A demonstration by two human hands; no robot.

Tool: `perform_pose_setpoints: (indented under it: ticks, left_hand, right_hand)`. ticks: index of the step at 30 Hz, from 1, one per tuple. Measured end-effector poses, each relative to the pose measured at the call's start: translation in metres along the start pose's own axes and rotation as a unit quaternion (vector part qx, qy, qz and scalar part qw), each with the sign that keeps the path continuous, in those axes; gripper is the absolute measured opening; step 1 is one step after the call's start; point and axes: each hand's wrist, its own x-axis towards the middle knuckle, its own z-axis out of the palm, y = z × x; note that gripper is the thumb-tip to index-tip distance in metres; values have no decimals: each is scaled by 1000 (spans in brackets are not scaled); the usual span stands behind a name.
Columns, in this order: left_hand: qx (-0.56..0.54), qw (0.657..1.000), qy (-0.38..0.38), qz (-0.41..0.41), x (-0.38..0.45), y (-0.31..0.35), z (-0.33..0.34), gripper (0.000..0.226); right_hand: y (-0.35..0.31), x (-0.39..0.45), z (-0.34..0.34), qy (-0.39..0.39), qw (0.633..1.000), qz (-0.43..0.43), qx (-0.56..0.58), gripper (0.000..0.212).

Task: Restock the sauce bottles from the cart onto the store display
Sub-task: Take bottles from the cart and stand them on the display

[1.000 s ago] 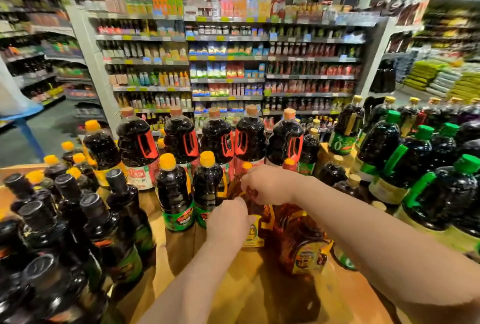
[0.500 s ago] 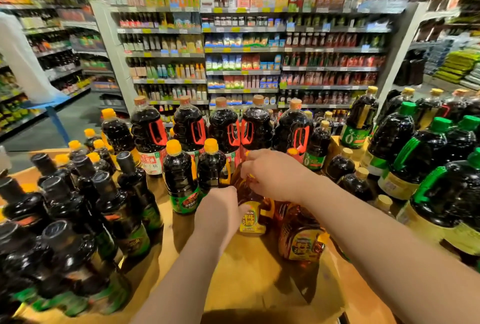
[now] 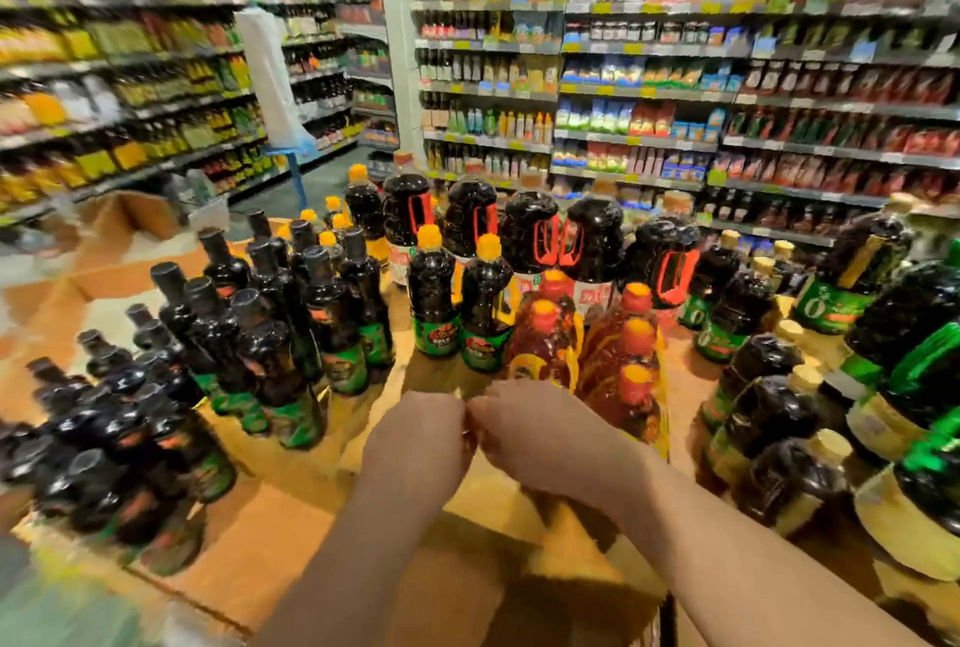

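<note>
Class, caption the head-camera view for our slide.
Both hands meet before amber sauce bottles on a crowded wooden display.

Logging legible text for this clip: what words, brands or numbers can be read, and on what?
"0": green label of a dark bottle at right.
"0": green label of a smaller dark bottle nearby.
All other bottle labels, shelf price tags and packaging: too blurred to read.

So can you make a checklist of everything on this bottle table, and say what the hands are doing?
Surface: wooden display table, bare in the middle.
Job's things: amber bottles with orange caps, upright at centre; black-capped dark bottles left; green-handled jugs right; red-handled jugs at the back.
Clutter: open cardboard box far left.
Hands: left hand and right hand close together before the amber bottles; fingers hidden.
Cables: nothing seen.
Surroundings: stocked store shelves.
</note>
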Motion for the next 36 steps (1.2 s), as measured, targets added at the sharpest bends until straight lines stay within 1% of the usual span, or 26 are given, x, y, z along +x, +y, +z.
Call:
perform_pose_setpoints:
  ticks: [2, 5, 7, 10, 13, 17, 22, 24, 27, 29, 32, 36]
  left_hand:
    - [9, 999, -16, -35, -20, -1, -1, 18]
    - [24, 996, -22, -79, -55, -5, -6, 22]
    - [40, 990, -23, -136, -84, -15, -13, 19]
    - [56, 981, -3, -185, -128, -37, -26, 21]
    - [74, 964, 17, -255, -173, -55, -43, 22]
    - [89, 926, 36, -364, -246, -72, -61, 22]
    - [80, 861, 66, -497, -351, -86, -75, 22]
    - [65, 833, 78, -543, -397, -88, -76, 23]
    - [69, 798, 76, -594, -466, -81, -78, 23]
    - [75, 774, 61, -626, -510, -71, -80, 23]
    - [75, 737, 52, -670, -574, -56, -76, 23]
    - [26, 679, 78, -729, -644, -33, -55, 21]
  right_hand:
    - [-9, -4, 5, -14, 1000, -22, 0, 21]
    - [-30, -4, 11, -14, 996, -88, -22, 24]
    - [-51, -3, 16, -24, 989, -140, -26, 25]
    - [-88, -1, 21, -11, 974, -228, -6, 21]
    - [-135, 1, 12, -18, 955, -295, 1, 24]
    - [-206, -7, 11, 14, 919, -393, 24, 17]
    - [-302, -38, 21, 0, 868, -494, 55, 15]
    - [-338, -60, 24, 3, 841, -534, 89, 15]
    - [-387, -103, 26, 6, 793, -599, 116, 13]
    - [-418, -134, 27, -9, 762, -636, 121, 15]
    - [-459, -179, 34, -37, 728, -675, 115, 16]
    - [-497, -229, 57, -62, 684, -721, 91, 19]
